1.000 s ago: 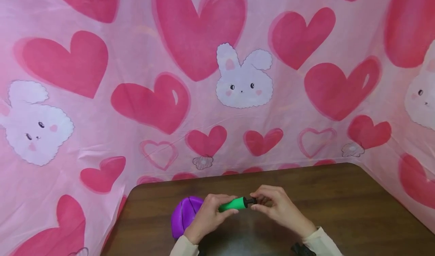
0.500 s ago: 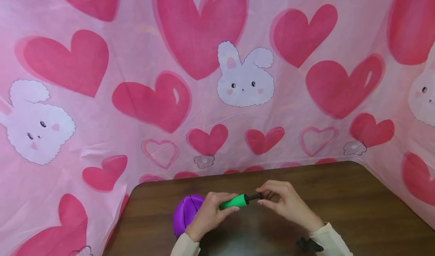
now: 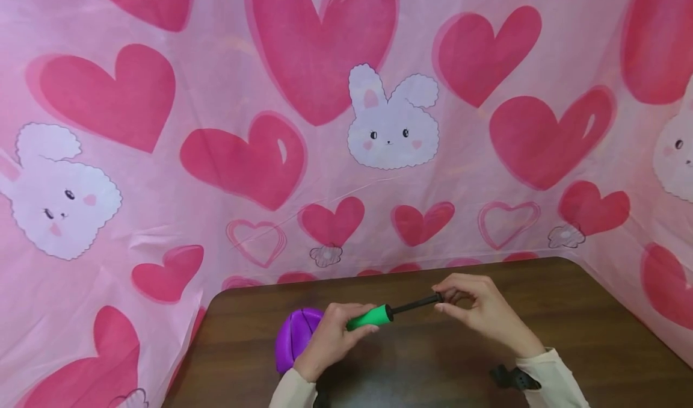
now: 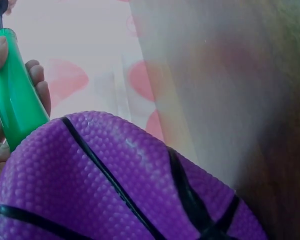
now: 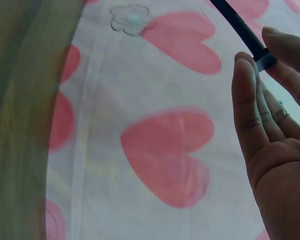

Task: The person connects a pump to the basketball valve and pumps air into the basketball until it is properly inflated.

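My left hand [image 3: 331, 337] grips the green barrel [image 3: 378, 316] of a small hand pump, thumb along its near side. From the barrel's right end a long stretch of black plunger rod [image 3: 415, 304] sticks out, sloping up to the right. My right hand [image 3: 482, 304] pinches the black handle [image 5: 265, 61] at the rod's tip between thumb and fingers. A purple ball [image 4: 105, 170] with black seams and a pebbled skin fills the lower left wrist view, just below the barrel. Seen from the head, the ball lies behind my left hand and wrist, which hide part of it.
Both hands are over a dark brown wooden table [image 3: 563, 312] with rounded far corners. A pink cloth [image 3: 465, 155] printed with hearts and rabbits hangs around its back and sides. Black wrist gear [image 3: 511, 377] sits by my right sleeve [image 3: 554, 379].
My right hand has moved up and to the right, drawing the plunger rod far out of the barrel. My left hand and the ball have stayed nearly in place.
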`<action>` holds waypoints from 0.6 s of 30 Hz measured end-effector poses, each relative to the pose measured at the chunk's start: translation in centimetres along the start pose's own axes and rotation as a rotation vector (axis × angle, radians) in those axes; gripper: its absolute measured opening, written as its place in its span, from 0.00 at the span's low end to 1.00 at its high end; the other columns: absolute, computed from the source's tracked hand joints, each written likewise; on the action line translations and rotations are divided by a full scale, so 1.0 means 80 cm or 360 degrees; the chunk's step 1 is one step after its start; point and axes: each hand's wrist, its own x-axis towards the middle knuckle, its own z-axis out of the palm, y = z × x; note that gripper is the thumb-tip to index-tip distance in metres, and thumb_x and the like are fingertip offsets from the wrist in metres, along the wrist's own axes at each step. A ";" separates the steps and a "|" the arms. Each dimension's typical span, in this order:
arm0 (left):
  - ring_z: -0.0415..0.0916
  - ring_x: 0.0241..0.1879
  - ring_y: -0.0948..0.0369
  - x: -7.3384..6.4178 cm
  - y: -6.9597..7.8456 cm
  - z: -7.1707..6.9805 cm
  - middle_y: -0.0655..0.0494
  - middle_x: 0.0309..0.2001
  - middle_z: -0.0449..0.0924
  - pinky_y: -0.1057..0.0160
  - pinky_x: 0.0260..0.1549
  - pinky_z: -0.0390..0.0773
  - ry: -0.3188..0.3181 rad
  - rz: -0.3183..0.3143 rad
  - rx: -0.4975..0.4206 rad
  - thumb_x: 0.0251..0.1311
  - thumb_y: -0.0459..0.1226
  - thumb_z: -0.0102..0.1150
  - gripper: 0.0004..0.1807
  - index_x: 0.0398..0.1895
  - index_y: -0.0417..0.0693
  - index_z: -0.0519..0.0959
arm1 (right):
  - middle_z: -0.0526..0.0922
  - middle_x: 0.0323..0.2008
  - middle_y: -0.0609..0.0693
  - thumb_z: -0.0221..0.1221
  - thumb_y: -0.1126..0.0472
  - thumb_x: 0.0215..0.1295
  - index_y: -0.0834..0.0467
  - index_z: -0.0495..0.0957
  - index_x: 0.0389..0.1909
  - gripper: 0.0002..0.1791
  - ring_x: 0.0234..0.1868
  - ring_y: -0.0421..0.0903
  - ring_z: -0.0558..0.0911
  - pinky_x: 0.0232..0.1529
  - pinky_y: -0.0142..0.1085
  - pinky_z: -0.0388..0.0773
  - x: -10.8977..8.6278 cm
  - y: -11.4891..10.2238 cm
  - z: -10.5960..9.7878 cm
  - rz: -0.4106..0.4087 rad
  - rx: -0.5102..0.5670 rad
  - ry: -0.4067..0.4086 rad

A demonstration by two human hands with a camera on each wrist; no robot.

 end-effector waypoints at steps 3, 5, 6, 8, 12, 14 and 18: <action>0.83 0.40 0.70 0.000 0.000 -0.001 0.58 0.47 0.91 0.68 0.42 0.84 -0.0004 -0.0020 -0.0013 0.63 0.42 0.72 0.19 0.57 0.51 0.87 | 0.88 0.34 0.50 0.76 0.77 0.47 0.52 0.86 0.45 0.25 0.30 0.35 0.85 0.33 0.24 0.82 -0.001 0.000 -0.011 -0.0001 -0.0014 0.0022; 0.84 0.41 0.70 0.000 -0.001 -0.001 0.58 0.48 0.91 0.68 0.43 0.84 -0.0010 -0.0025 -0.0027 0.64 0.44 0.71 0.19 0.57 0.50 0.87 | 0.88 0.33 0.50 0.76 0.77 0.47 0.53 0.86 0.45 0.25 0.30 0.35 0.85 0.32 0.24 0.81 -0.001 -0.001 -0.016 -0.0014 -0.0023 0.0023; 0.84 0.41 0.70 0.000 -0.001 -0.001 0.58 0.48 0.91 0.68 0.43 0.84 -0.0014 -0.0027 -0.0034 0.65 0.45 0.70 0.20 0.57 0.50 0.86 | 0.88 0.33 0.50 0.76 0.77 0.47 0.53 0.86 0.45 0.25 0.30 0.35 0.85 0.32 0.24 0.81 -0.001 -0.001 -0.018 -0.0014 -0.0023 0.0025; 0.84 0.41 0.69 0.001 -0.001 0.000 0.58 0.48 0.91 0.68 0.43 0.84 -0.0024 -0.0028 -0.0045 0.66 0.47 0.68 0.20 0.58 0.50 0.86 | 0.88 0.33 0.50 0.76 0.76 0.47 0.53 0.86 0.46 0.25 0.30 0.35 0.84 0.32 0.24 0.81 0.000 -0.001 -0.020 -0.0014 -0.0026 0.0021; 0.85 0.42 0.68 0.001 0.000 -0.001 0.58 0.49 0.91 0.67 0.44 0.84 -0.0018 -0.0017 -0.0040 0.66 0.47 0.68 0.20 0.58 0.50 0.86 | 0.89 0.33 0.48 0.76 0.76 0.47 0.50 0.86 0.45 0.26 0.30 0.34 0.84 0.32 0.25 0.81 0.001 -0.002 -0.020 0.0004 -0.0044 0.0021; 0.85 0.43 0.68 0.001 0.000 -0.002 0.58 0.50 0.91 0.67 0.44 0.85 -0.0011 -0.0016 -0.0029 0.65 0.46 0.69 0.20 0.58 0.50 0.86 | 0.89 0.33 0.47 0.76 0.76 0.47 0.49 0.86 0.45 0.26 0.30 0.34 0.85 0.31 0.25 0.81 0.001 -0.002 -0.019 0.0019 -0.0061 0.0027; 0.85 0.43 0.68 -0.001 0.001 0.000 0.58 0.49 0.91 0.67 0.45 0.85 -0.0015 -0.0038 -0.0021 0.65 0.45 0.69 0.20 0.58 0.51 0.86 | 0.89 0.34 0.45 0.76 0.77 0.46 0.48 0.86 0.44 0.27 0.30 0.33 0.85 0.31 0.25 0.81 0.000 -0.003 -0.015 0.0047 -0.0059 0.0042</action>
